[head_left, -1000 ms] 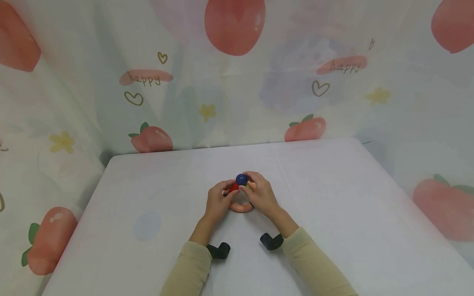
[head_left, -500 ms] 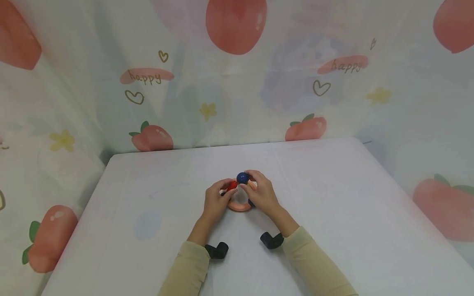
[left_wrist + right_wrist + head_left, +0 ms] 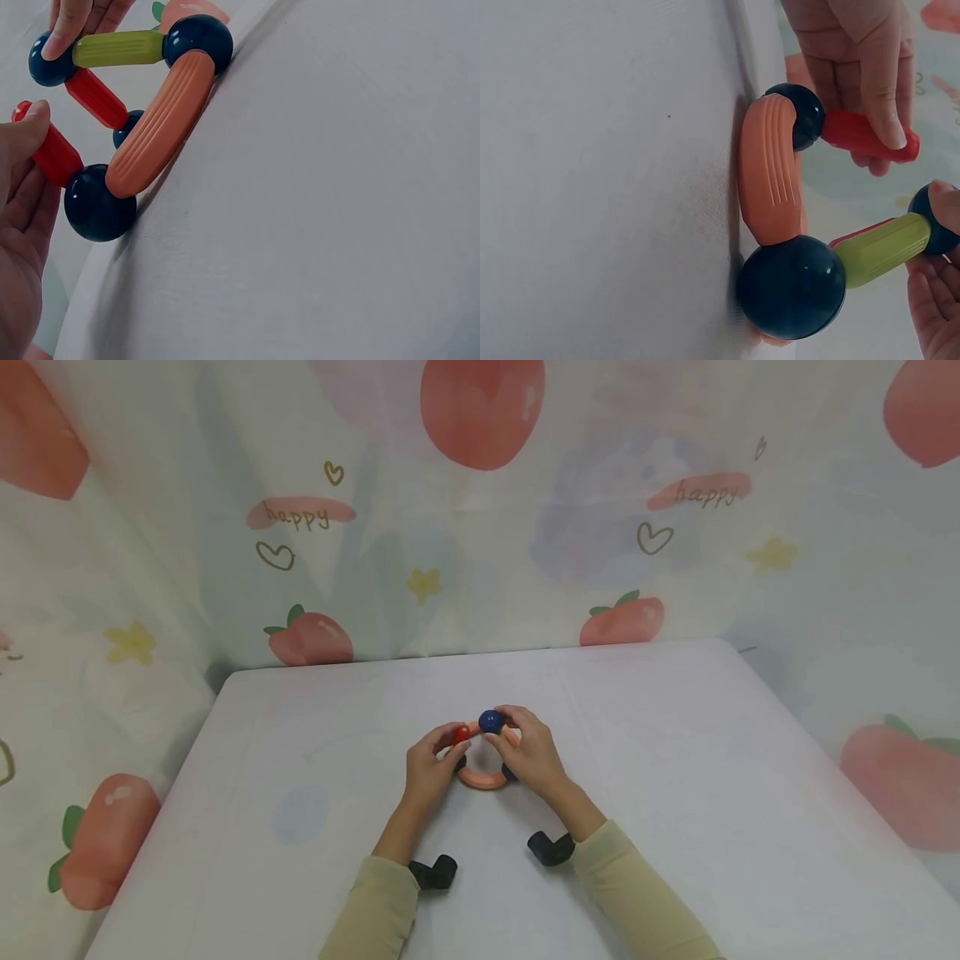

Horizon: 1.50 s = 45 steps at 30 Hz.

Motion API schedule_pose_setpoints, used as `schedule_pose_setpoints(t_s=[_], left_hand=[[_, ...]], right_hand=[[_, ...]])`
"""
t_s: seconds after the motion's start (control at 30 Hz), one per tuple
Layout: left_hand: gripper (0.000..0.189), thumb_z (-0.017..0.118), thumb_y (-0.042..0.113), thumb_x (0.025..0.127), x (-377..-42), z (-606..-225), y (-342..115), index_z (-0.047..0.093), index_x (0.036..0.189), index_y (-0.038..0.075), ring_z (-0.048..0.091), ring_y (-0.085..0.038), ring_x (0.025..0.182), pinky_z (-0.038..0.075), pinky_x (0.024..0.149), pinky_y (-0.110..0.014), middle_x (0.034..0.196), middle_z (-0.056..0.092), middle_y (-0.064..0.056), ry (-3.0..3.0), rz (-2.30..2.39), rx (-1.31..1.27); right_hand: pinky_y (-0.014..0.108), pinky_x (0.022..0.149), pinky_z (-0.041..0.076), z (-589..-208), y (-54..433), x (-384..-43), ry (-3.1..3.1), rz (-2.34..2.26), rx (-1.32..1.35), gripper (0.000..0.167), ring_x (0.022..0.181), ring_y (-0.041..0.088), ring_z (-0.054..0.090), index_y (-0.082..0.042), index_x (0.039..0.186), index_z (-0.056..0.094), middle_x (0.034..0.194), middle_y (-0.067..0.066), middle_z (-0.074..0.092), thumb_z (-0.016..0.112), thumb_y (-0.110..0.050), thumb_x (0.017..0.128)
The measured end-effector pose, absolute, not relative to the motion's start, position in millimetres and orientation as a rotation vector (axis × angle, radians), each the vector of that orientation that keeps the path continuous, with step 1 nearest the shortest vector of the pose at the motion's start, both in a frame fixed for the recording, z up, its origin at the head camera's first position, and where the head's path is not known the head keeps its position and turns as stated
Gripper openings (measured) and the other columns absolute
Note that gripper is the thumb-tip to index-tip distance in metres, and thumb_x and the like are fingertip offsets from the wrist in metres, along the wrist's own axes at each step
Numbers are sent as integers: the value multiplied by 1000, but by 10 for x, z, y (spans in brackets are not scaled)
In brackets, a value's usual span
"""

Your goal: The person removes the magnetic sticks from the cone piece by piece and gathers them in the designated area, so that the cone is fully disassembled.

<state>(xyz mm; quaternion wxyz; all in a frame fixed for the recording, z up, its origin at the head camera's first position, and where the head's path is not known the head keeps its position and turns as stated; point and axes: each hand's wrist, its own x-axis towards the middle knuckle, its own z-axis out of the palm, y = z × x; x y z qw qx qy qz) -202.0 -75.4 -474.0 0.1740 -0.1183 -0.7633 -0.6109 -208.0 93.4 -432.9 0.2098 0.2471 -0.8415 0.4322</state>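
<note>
In the head view my left hand (image 3: 427,768) pinches a red magnetic rod (image 3: 58,159) near its upper end. The rod's lower end meets a dark blue ball (image 3: 97,202) on the table. My right hand (image 3: 528,752) holds another blue ball (image 3: 491,721) at the top between thumb and fingers. From that ball a yellow-green rod (image 3: 885,250) and a second red rod (image 3: 96,97) slope down to base balls. Curved orange rods (image 3: 161,124) join the base balls into a ring. The held red rod's top stands apart from the upper ball.
The build stands on a white-covered table (image 3: 637,735). A patterned cloth (image 3: 480,552) hangs behind and beside the table. Black wrist-mounted pieces (image 3: 551,849) stick out inward from both sleeves.
My left hand has moved left, tilting the red rod away from the upper ball. The right hand keeps its hold on that ball, nearly still.
</note>
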Motion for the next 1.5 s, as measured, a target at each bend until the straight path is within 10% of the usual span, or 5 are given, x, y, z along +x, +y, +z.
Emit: schedule_pose_setpoints(t_s=[1.5], left_hand=[[41, 65, 27, 87, -1980, -4686, -1086, 59, 116, -2, 58, -17, 102, 45, 88, -28, 108, 64, -8, -2038, -1903, -96]], right_hand=[[35, 85, 48, -4260, 899, -2065, -2435, 1280, 587, 40, 96, 22, 58, 3, 111, 58, 105, 12, 60, 75, -10, 77]])
